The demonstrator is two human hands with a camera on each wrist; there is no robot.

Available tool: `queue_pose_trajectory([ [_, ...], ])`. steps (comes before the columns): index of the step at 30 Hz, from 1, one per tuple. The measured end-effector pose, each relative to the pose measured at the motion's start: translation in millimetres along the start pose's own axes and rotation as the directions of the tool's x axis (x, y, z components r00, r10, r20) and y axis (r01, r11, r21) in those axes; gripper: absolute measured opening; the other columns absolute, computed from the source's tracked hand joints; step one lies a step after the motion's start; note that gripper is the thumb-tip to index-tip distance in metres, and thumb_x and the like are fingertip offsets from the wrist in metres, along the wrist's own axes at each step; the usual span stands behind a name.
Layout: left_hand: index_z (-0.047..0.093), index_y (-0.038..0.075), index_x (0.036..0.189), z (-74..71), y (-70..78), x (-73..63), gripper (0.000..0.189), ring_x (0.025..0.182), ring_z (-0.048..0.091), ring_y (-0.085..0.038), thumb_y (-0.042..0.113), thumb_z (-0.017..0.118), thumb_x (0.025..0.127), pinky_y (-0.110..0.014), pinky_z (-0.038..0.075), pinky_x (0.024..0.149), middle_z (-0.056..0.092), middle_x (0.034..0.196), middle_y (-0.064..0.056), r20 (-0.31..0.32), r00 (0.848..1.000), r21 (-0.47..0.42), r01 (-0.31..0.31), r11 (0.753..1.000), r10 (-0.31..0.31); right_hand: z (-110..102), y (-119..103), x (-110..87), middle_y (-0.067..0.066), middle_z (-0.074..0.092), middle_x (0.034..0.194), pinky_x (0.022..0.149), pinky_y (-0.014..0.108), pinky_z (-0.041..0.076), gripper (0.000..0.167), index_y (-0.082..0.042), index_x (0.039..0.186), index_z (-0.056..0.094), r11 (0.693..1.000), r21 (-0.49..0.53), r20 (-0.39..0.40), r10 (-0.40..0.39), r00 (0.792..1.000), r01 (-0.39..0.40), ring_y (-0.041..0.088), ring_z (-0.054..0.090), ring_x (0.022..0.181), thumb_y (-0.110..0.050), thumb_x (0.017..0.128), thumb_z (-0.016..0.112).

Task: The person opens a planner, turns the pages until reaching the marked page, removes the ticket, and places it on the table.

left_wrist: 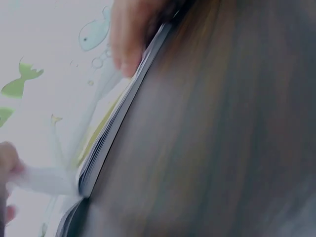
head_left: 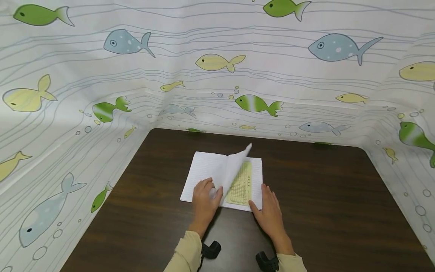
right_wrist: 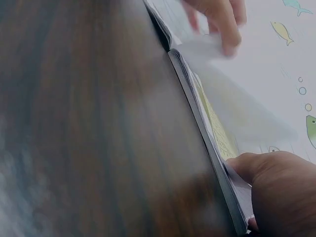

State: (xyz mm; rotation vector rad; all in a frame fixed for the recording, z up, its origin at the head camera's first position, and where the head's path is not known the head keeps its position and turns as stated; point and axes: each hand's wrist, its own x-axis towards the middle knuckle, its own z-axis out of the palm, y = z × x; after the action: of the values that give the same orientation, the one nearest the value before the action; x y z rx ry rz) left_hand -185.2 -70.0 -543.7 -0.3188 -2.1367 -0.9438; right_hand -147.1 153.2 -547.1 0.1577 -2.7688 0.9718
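An open notebook (head_left: 205, 166) with ruled white pages lies on the dark table. My left hand (head_left: 205, 194), fingers bent, pinches a white page (head_left: 234, 166) that stands raised and curves toward the right. Under that page, a yellow printed sheet (head_left: 242, 185) with a grid lies on the right half. My right hand (head_left: 270, 211) rests at the notebook's lower right corner, its thumb pressing on the paper and its fingers fairly straight along the right edge. The right wrist view shows this thumb (right_wrist: 247, 163) beside the yellow sheet, and the left hand (right_wrist: 222, 22) at the blurred page.
The brown wooden table (head_left: 323, 196) surrounds the notebook. A white cloth with printed fish (head_left: 217, 62) rises behind the table and along both sides. Black devices (head_left: 211, 250) with cables are at both wrists, near the light sleeves (head_left: 187, 253).
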Motion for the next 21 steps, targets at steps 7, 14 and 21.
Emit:
queue_pose_trajectory([
  [7, 0.062, -0.001, 0.119, -9.8, -2.3, 4.3, 0.064, 0.138, 0.043, -0.045, -0.026, 0.066, 0.061, -0.069, 0.025, 0.113, 0.045, 0.149, -0.027, -0.090, 0.990, 0.168, 0.125, 0.978, -0.111, -2, -1, 0.4, 0.032, 0.037, 0.159, 0.122, 0.059, 0.021, 0.081, 0.015, 0.154, 0.031, 1.000, 0.000, 0.014, 0.030, 0.999, -0.030, 0.046, 0.031, 0.150, -0.031, 0.099, 0.068],
  [14, 0.059, 0.001, 0.142, -3.6, 5.8, -3.4, 0.062, 0.145, 0.043, -0.038, -0.006, 0.074, 0.082, -0.061, 0.031, 0.118, 0.045, 0.157, -0.022, 0.201, 0.979, 0.133, -0.062, 0.989, 0.035, 0, 2, -0.1, 0.030, 0.035, 0.161, 0.123, 0.058, 0.018, 0.082, 0.013, 0.156, 0.030, 0.999, -0.007, 0.038, 0.043, 0.998, -0.043, 0.044, 0.028, 0.152, -0.033, 0.100, 0.066],
  [21, 0.058, 0.015, 0.149, -2.1, 16.7, -12.8, 0.061, 0.151, 0.038, -0.025, 0.052, 0.061, 0.101, -0.055, 0.022, 0.124, 0.046, 0.159, -0.009, 0.663, 0.747, 0.133, -0.169, 0.977, 0.039, 0, 2, 1.2, 0.030, 0.035, 0.160, 0.123, 0.058, 0.017, 0.069, 0.012, 0.156, 0.030, 0.998, 0.045, 0.021, 0.040, 0.999, -0.041, 0.044, 0.028, 0.152, -0.032, 0.108, 0.054],
])
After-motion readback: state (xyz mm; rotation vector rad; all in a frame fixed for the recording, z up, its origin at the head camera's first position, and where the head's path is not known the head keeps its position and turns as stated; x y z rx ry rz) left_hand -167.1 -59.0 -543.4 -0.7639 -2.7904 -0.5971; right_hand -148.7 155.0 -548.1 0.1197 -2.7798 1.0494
